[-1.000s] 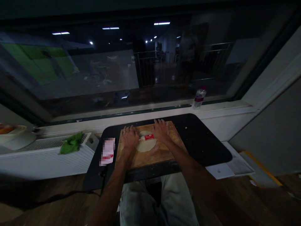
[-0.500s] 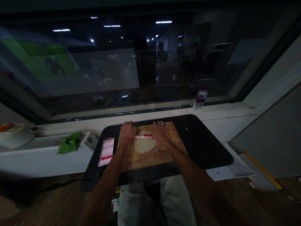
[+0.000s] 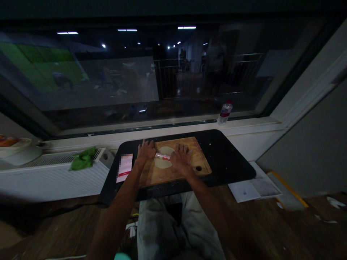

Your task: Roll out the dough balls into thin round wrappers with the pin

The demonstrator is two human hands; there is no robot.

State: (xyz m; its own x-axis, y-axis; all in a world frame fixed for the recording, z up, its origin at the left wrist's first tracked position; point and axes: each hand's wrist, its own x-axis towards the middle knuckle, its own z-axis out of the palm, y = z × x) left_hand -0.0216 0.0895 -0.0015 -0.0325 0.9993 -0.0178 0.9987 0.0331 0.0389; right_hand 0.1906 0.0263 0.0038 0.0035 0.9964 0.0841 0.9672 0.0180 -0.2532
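A thin, pale round of dough (image 3: pixel 163 164) lies on a wooden cutting board (image 3: pixel 202 153). Across the middle of it sits a short rolling pin (image 3: pixel 162 156) with red and white print, its right end tilted toward me. My left hand (image 3: pixel 146 149) covers the pin's left end, palm down with the fingers reaching forward. Over the right end presses my right hand (image 3: pixel 181 156), its fingers forward and slightly apart. Both pin ends are hidden under the palms.
The board rests on a black tabletop (image 3: pixel 230 159) with a lit phone (image 3: pixel 125 168) at its left. A water bottle (image 3: pixel 225 112) stands on the sill by the window. A green cloth (image 3: pixel 83 159) hangs on the radiator (image 3: pixel 62 184).
The pin has come from near the dough's far edge to its middle and turned askew. My right hand has moved toward me, and the view has shifted slightly.
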